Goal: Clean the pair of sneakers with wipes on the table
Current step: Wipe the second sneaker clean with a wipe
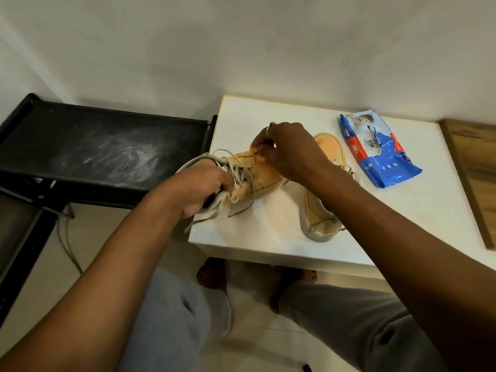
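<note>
Left hand (199, 188) around sneaker's (264, 175) near end.

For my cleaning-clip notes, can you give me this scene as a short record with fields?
held sneaker: tan, at left edge of table
left hand: grips its laced end
right hand: curled over its toe; no wipe visible
second sneaker: lying on table
wipes pack: blue, on table, right of sneakers
</note>
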`<state>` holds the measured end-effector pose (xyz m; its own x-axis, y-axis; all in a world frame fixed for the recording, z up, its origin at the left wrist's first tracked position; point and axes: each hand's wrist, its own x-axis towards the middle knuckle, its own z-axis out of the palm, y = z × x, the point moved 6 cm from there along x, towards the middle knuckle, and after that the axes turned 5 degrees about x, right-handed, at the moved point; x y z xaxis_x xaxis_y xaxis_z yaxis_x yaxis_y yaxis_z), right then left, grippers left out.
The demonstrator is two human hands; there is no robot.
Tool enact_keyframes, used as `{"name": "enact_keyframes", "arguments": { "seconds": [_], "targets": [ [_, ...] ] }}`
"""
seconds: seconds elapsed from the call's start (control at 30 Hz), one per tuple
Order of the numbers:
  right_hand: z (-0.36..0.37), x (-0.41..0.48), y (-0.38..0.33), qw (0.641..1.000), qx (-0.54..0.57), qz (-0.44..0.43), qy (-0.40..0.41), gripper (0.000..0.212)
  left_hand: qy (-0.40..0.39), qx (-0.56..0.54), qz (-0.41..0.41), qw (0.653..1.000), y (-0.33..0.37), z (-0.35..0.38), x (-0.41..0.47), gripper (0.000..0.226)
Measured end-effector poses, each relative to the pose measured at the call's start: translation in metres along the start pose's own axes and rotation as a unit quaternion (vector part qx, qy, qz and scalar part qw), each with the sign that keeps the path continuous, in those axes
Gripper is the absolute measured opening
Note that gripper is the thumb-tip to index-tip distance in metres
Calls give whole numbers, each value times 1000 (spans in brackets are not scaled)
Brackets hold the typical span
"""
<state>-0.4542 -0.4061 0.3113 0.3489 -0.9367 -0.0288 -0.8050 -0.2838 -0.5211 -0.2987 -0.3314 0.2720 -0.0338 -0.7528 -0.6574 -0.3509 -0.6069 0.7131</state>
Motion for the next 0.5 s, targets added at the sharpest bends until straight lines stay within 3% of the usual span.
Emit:
{"name": "enact_keyframes", "arguments": {
  "seconds": [0.13,0.27,0.5],
  "targets": [
    [15,3,6,999,-10,14,-35,19,-11,21,-14,1000,-5,5,5,11],
    [23,4,4,1000,-9,12,-20,19,-32,32,-21,999,-11,10,9,20],
    [34,0,-18,994,71,-51,-60,20,-61,16,-27,998,-19,13,12,26]
  ]
}}
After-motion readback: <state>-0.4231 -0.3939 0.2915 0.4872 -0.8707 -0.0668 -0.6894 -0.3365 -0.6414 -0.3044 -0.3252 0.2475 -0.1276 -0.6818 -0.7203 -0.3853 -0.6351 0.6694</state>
